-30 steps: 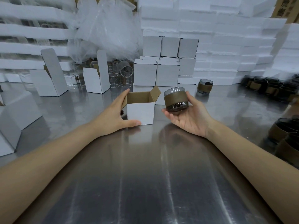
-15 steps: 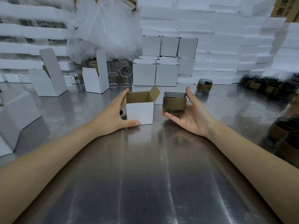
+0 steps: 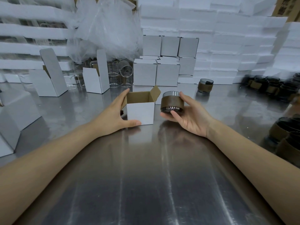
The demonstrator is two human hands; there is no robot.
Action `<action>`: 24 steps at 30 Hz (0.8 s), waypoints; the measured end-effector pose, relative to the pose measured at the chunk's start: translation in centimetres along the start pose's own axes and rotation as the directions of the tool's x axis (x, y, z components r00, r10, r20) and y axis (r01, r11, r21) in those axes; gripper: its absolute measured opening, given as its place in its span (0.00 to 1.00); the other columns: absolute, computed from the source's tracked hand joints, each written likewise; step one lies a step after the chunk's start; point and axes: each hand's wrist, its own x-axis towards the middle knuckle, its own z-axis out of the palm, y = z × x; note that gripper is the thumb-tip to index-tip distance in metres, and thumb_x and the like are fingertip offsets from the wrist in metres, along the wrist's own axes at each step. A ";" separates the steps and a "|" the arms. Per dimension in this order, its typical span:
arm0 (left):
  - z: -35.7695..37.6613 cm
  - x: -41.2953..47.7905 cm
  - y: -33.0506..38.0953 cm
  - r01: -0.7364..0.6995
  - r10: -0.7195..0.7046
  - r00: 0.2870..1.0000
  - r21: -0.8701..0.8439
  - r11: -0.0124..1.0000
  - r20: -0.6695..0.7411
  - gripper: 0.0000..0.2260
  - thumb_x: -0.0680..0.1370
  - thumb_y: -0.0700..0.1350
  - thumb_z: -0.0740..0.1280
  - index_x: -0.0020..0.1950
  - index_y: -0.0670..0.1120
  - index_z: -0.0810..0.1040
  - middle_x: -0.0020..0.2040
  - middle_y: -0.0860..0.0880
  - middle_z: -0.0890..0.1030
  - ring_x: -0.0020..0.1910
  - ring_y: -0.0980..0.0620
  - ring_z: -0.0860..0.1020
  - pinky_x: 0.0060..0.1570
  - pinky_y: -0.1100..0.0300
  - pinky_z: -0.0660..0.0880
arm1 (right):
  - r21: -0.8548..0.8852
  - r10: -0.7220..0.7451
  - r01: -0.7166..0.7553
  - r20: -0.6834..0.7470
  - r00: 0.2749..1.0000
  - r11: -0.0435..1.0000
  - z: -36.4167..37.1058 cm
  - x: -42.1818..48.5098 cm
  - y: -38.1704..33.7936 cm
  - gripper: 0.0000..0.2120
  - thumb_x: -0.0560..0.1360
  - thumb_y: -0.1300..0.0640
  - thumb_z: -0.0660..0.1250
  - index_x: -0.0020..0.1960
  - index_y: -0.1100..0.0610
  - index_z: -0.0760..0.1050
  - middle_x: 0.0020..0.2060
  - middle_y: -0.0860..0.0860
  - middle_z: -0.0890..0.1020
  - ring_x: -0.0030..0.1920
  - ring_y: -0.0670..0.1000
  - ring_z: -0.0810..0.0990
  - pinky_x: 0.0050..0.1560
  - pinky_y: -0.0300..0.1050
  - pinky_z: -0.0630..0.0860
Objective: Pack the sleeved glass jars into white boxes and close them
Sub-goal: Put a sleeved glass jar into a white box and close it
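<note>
Broadly, the job looks partly done. On the steel bench (image 3: 146, 184), toward the back, stands a stack of closed boxes (image 3: 167, 69), flaps down, which I take as finished work. Along the right edge a crowd of waiting jars (image 3: 267, 86) in brown sleeves sits unpacked, with one lone jar (image 3: 205, 86) apart from them, nearer the stack. So a good deal is left. At the left, two tall empty boxes (image 3: 95, 80) stand with their lids up, beside some clear glasses (image 3: 123, 73).

The current round is at the loading step. An open box (image 3: 140, 113) stands upright on the bench near the middle, flaps raised, its brown inside showing nothing in it. The left hand (image 3: 113, 116) is spread against it, straight fingers along the left wall and thumb across the foot of the front face, steadying it. The right hand (image 3: 191, 117) cups the jar (image 3: 172, 103), fingers curled round its sleeve and base, holding it upright in the air just beside the box's right flap, not yet over the opening. Lowering it in and folding the flaps remain for this box.
</note>
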 end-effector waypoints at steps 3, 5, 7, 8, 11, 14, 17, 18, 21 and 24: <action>0.0 0.0 0.0 0.000 0.000 1.000 -0.009 1.000 0.004 0.52 0.62 0.69 0.72 0.77 0.60 0.45 0.77 0.57 0.59 0.73 0.57 0.62 0.69 0.56 0.63 | 0.009 0.026 -0.026 -0.002 1.000 1.000 -0.1 0.0 0.1 0.33 0.69 0.44 0.69 0.62 0.69 0.72 0.53 0.70 0.79 0.53 0.71 0.80 0.39 0.50 0.83; 0.0 0.0 0.0 0.000 0.000 1.000 -0.010 1.000 0.005 0.52 0.62 0.69 0.72 0.77 0.60 0.45 0.77 0.57 0.58 0.73 0.57 0.61 0.70 0.55 0.63 | 0.010 0.023 -0.023 -0.012 1.000 1.000 0.0 0.0 0.2 0.37 0.68 0.42 0.70 0.64 0.69 0.69 0.53 0.73 0.77 0.53 0.74 0.78 0.42 0.56 0.83; 0.0 0.0 0.0 -0.001 0.001 1.000 -0.005 1.000 0.006 0.52 0.62 0.69 0.72 0.77 0.60 0.45 0.77 0.57 0.58 0.73 0.57 0.61 0.69 0.55 0.63 | 0.030 0.005 -0.004 -0.040 0.999 1.000 0.3 0.0 0.3 0.36 0.68 0.43 0.71 0.65 0.67 0.67 0.53 0.75 0.77 0.53 0.76 0.77 0.43 0.62 0.81; 0.0 0.0 0.0 -0.003 0.003 1.000 -0.006 1.000 0.006 0.52 0.62 0.69 0.72 0.77 0.60 0.45 0.77 0.57 0.58 0.73 0.57 0.61 0.70 0.54 0.63 | 0.034 -0.004 0.006 -0.056 0.998 0.999 0.5 0.0 0.4 0.35 0.68 0.43 0.71 0.64 0.66 0.68 0.52 0.75 0.77 0.53 0.76 0.78 0.43 0.62 0.81; 0.0 0.0 0.1 -0.005 0.005 1.000 -0.011 1.000 0.011 0.52 0.62 0.69 0.72 0.77 0.60 0.45 0.77 0.57 0.58 0.73 0.56 0.61 0.70 0.53 0.63 | 0.023 -0.021 0.023 -0.077 0.997 0.999 0.8 0.0 0.5 0.32 0.73 0.39 0.66 0.62 0.65 0.70 0.52 0.73 0.79 0.49 0.71 0.81 0.40 0.56 0.82; 0.0 0.0 0.0 -0.001 0.002 1.000 -0.005 1.000 0.013 0.53 0.62 0.69 0.72 0.77 0.60 0.44 0.77 0.57 0.58 0.73 0.57 0.61 0.70 0.56 0.63 | -0.080 -0.080 0.072 -0.098 0.992 0.994 1.0 0.1 0.5 0.28 0.75 0.37 0.61 0.60 0.60 0.73 0.58 0.67 0.79 0.46 0.61 0.84 0.37 0.42 0.79; 0.1 -0.1 0.1 0.014 -0.014 1.000 -0.057 0.998 0.010 0.55 0.62 0.67 0.73 0.77 0.60 0.40 0.77 0.58 0.56 0.71 0.63 0.58 0.67 0.63 0.60 | -0.154 -0.216 0.196 -0.126 0.968 0.968 1.4 0.1 0.0 0.23 0.77 0.42 0.61 0.63 0.57 0.74 0.62 0.63 0.77 0.46 0.58 0.82 0.40 0.40 0.72; 0.2 -0.1 0.2 0.016 -0.015 1.000 -0.078 0.997 0.012 0.55 0.62 0.66 0.73 0.77 0.59 0.39 0.76 0.57 0.57 0.70 0.65 0.58 0.66 0.65 0.59 | -0.168 -0.264 0.240 -0.143 0.954 0.956 1.6 0.0 -0.2 0.21 0.77 0.43 0.62 0.62 0.57 0.74 0.59 0.61 0.78 0.47 0.58 0.81 0.40 0.40 0.71; 0.1 -0.3 0.7 -0.003 0.007 0.999 -0.096 0.995 0.047 0.54 0.60 0.67 0.74 0.76 0.58 0.43 0.75 0.56 0.60 0.69 0.64 0.62 0.66 0.65 0.63 | -0.201 -0.445 0.412 -0.162 0.881 0.889 1.9 -0.4 -1.0 0.19 0.75 0.47 0.66 0.62 0.55 0.74 0.54 0.56 0.79 0.49 0.59 0.82 0.47 0.43 0.77; -0.1 -0.7 1.4 -0.048 0.045 0.996 0.038 0.998 0.072 0.54 0.58 0.74 0.71 0.75 0.60 0.47 0.73 0.55 0.65 0.69 0.56 0.67 0.67 0.58 0.66 | -0.399 -0.617 0.545 -0.068 0.784 0.737 2.8 -1.0 -1.4 0.12 0.72 0.47 0.66 0.54 0.50 0.75 0.52 0.50 0.80 0.50 0.51 0.80 0.52 0.42 0.75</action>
